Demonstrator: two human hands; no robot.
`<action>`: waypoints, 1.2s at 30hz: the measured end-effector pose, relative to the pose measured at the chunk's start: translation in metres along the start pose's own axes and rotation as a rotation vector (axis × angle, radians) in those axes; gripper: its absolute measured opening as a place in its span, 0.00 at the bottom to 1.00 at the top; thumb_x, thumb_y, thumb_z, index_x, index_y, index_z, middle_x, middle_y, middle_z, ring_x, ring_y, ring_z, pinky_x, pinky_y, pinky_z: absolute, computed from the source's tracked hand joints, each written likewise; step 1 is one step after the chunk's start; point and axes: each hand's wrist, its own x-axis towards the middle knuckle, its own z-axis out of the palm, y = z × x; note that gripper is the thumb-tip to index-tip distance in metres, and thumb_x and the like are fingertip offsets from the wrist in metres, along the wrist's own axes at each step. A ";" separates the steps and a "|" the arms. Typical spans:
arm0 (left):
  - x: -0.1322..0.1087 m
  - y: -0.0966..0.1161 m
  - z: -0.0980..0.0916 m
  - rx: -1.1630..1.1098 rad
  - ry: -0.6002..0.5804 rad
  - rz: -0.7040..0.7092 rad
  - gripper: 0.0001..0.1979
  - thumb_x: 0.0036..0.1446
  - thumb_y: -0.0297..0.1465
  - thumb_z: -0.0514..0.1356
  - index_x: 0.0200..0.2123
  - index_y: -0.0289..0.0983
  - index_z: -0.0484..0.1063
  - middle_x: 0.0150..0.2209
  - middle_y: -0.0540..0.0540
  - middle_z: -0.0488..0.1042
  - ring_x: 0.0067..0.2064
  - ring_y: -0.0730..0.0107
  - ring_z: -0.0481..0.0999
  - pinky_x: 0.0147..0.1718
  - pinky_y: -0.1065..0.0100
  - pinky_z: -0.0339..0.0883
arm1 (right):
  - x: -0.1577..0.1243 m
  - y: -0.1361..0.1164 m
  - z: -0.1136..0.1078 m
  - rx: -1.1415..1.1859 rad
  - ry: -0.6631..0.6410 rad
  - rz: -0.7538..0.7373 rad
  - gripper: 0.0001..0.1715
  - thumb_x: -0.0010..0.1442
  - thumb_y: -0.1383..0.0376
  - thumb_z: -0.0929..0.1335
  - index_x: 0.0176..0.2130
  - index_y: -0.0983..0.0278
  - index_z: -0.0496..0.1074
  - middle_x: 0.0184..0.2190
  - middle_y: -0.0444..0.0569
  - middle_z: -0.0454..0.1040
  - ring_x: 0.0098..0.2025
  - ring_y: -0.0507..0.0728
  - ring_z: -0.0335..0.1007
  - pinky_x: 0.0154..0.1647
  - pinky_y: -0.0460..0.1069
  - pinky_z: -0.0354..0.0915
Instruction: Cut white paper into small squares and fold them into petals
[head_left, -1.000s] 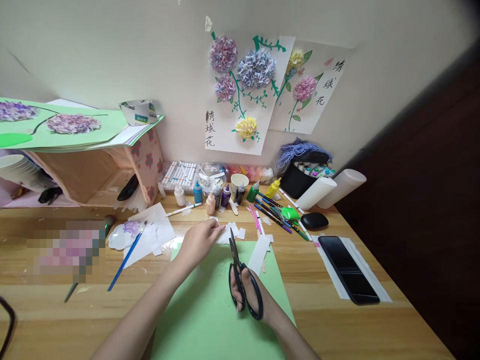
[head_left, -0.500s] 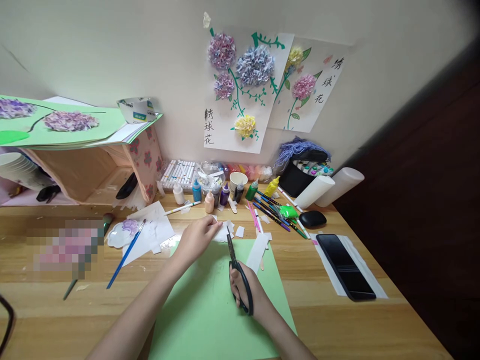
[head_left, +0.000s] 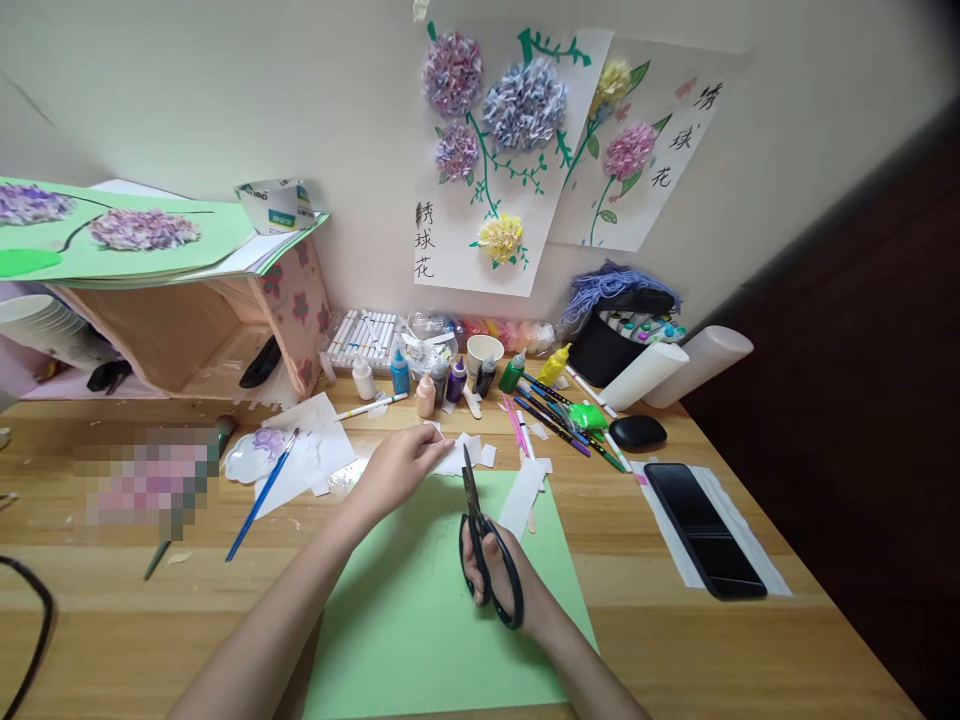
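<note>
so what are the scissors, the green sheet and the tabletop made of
Scissors: dark blades that look like metal, and glossy black handle loops, probably plastic. Green sheet: thin matte paper or card, lying flat with crisp straight edges. Tabletop: light wood or a wood-look laminate, with visible grain, plank seams and a slight sheen.

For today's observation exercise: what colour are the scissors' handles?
Black; the scissors in the right hand show best in the head view.
</note>
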 end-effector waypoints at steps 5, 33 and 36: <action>-0.002 0.003 0.000 -0.004 -0.033 0.019 0.18 0.58 0.43 0.50 0.22 0.36 0.62 0.23 0.51 0.65 0.26 0.73 0.62 0.25 0.71 0.50 | -0.001 0.003 -0.002 -0.003 0.001 0.000 0.39 0.48 0.32 0.53 0.30 0.64 0.59 0.16 0.36 0.56 0.14 0.45 0.52 0.15 0.42 0.57; 0.001 -0.003 0.001 -0.131 -0.042 -0.001 0.18 0.55 0.44 0.52 0.24 0.36 0.65 0.25 0.51 0.66 0.29 0.72 0.63 0.27 0.72 0.54 | 0.002 -0.003 0.003 -0.012 0.112 0.027 0.36 0.47 0.32 0.57 0.25 0.62 0.57 0.09 0.34 0.54 0.09 0.45 0.49 0.09 0.40 0.51; 0.000 -0.003 0.000 -0.140 -0.038 0.002 0.18 0.55 0.44 0.52 0.23 0.36 0.64 0.25 0.51 0.66 0.28 0.72 0.63 0.26 0.72 0.54 | 0.003 -0.001 0.001 0.006 0.134 0.042 0.35 0.49 0.33 0.57 0.25 0.63 0.57 0.10 0.34 0.54 0.09 0.45 0.50 0.09 0.40 0.51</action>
